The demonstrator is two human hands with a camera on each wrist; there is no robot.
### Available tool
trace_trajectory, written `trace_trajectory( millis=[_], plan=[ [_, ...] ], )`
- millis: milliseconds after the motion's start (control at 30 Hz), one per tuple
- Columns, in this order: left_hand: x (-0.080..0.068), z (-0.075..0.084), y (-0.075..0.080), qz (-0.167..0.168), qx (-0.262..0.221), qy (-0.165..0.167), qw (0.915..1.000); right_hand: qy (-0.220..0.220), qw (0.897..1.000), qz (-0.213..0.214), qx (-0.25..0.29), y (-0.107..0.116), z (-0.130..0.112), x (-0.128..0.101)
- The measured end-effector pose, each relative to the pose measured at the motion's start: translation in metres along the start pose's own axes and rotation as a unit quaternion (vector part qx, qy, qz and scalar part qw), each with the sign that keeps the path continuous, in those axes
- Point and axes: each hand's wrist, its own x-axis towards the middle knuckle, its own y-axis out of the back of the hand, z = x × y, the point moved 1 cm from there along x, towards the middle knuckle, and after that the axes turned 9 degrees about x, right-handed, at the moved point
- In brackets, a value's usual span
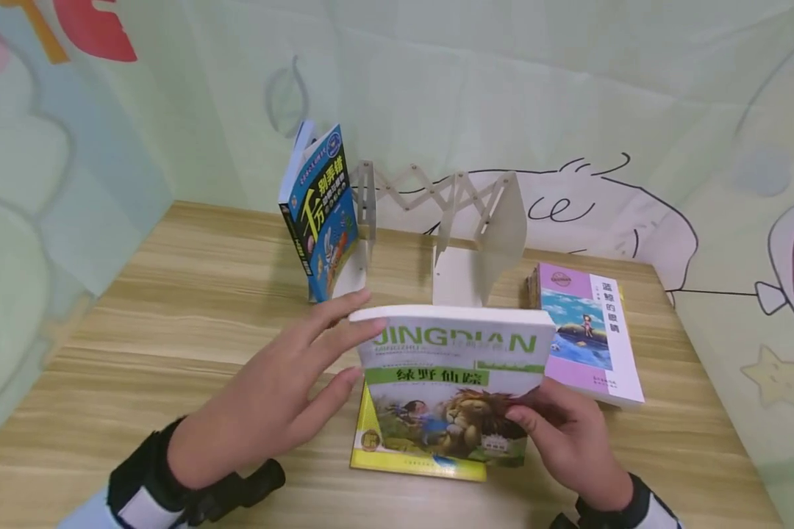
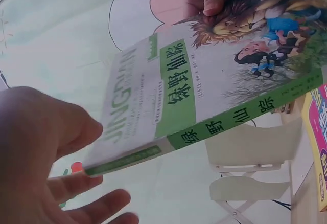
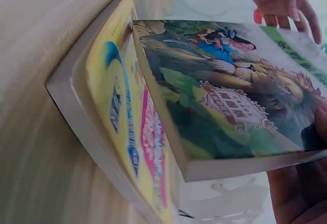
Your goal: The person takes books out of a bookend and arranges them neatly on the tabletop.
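My right hand (image 1: 572, 437) grips a paperback book (image 1: 443, 397) by its right edge, thumb on the front cover. The cover has green "JINGDIAN" lettering and a lion picture, and the book is tilted up. At its upper left corner is my left hand (image 1: 265, 382), with fingers spread and loosely extended; the left wrist view shows the thumb (image 2: 76, 124) apart from the cover. Whether a left fingertip touches the corner is hard to tell. Beneath the held book lies a yellow book (image 3: 110, 65), partly covered by it.
A blue book (image 1: 327, 213) stands at the left end of a cream expanding bookend (image 1: 459, 275) at the back. To the right, a pink and white book (image 1: 585, 330) lies on top of a stack on the wooden table (image 1: 172, 294). A printed cloth (image 1: 397, 88) hangs behind.
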Motion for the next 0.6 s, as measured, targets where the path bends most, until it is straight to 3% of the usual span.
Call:
trace_trajectory(
  millis=[167, 367, 600],
  plan=[
    [-0.001, -0.004, -0.001, -0.031, 0.026, 0.046, 0.9981, -0.136, 0.99, 0.028, 0.034, 0.001, 0.003, 0.001],
    [-0.001, -0.006, 0.0, -0.054, 0.034, 0.074, 0.9952, -0.292, 0.945, 0.055, 0.14, -0.003, 0.019, 0.003],
    [0.0, -0.009, 0.001, -0.068, 0.031, 0.086, 0.9935, -0.383, 0.911, 0.057, 0.143, -0.01, 0.04, 0.01]
  ],
)
